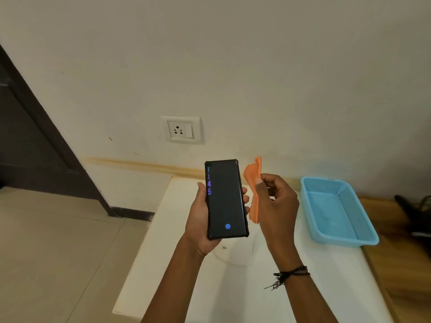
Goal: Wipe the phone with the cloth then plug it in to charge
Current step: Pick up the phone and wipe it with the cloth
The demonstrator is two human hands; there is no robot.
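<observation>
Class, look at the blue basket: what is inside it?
The blue basket shows only its own mesh floor and walls; nothing lies on the visible part. The near wall hides a thin strip of the floor.

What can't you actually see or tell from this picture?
Head view only:
- Phone: its back and charging port are hidden by its own body and the left hand.
- Cloth: partly behind the right hand.
- Cable: mostly hidden under the arms.
- Dark object: cut off by the right edge, blurred.
</observation>
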